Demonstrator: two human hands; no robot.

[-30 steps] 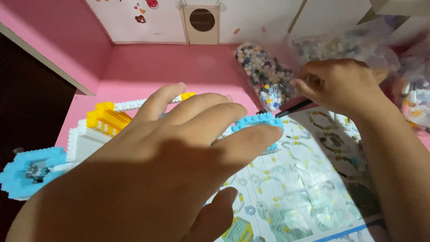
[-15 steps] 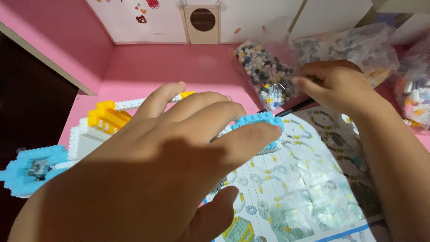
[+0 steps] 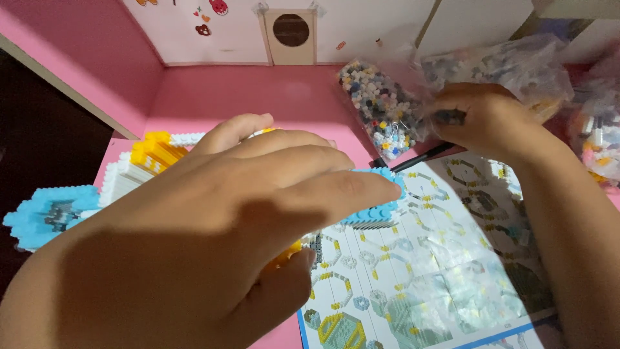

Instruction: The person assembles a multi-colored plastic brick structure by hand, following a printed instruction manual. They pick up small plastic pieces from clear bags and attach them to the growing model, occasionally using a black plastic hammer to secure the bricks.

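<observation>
My left hand [image 3: 213, 226] fills the near foreground and lies spread over a small-brick model of white, yellow and light blue pieces [image 3: 145, 158], its fingertips resting on the model's blue part [image 3: 378, 210]. My right hand [image 3: 481, 119] is further back on the right, fingers closed on a clear plastic bag of mixed tiny bricks [image 3: 381, 106], with a dark slender piece [image 3: 449, 117] showing between the fingers. Most of the model is hidden under my left hand.
A printed building guide sheet [image 3: 439, 271] lies on the pink surface [image 3: 258, 94] under my right forearm. More clear bags of bricks [image 3: 516, 64] sit at the back right. A white back wall with a round-holed panel [image 3: 290, 29] closes the far side.
My right hand has drawn back and to the right, onto the bag of bricks. My left hand stays on the model.
</observation>
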